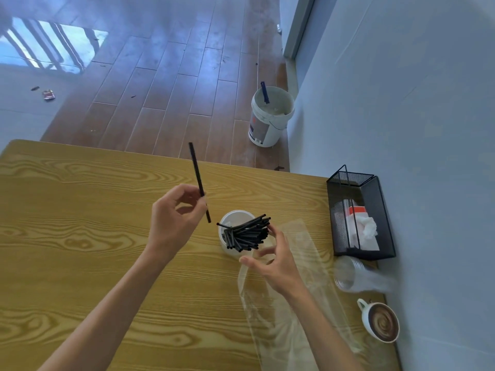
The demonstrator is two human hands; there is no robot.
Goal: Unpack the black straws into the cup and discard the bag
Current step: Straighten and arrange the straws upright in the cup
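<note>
— While you look down through the head camera, what is your left hand (175, 223) doing?

— Your left hand pinches one black straw (199, 182) between thumb and fingertips, the other fingers loosely curled. That straw stands tilted, its top toward 11 o'clock, its lower end just beside the cup (232, 231) at the cup's 9 o'clock, not touching it.

— And your right hand (276, 257)?

— Your right hand is spread fairly wide at the cup's 4 o'clock, fingers relaxed and parted. Its upper fingertips sit at the ends of the bundle of straws (247, 234); whether they actually touch, you cannot tell. It grips nothing.

— Where are the task's things?

— The white cup stands on the wooden table (80, 210), near centre. The bundle leans in it, fanning toward 2 o'clock. The clear bag (300, 298) lies flat on the table under your right wrist, running from 1 o'clock to 6 o'clock.

— Anything else?

— At 3 o'clock a black mesh basket (375, 210); below it a stack of clear cups (351, 274) lying on its side and a coffee mug (380, 321). A white bucket (270, 116) stands on the floor at 12 o'clock.
</note>
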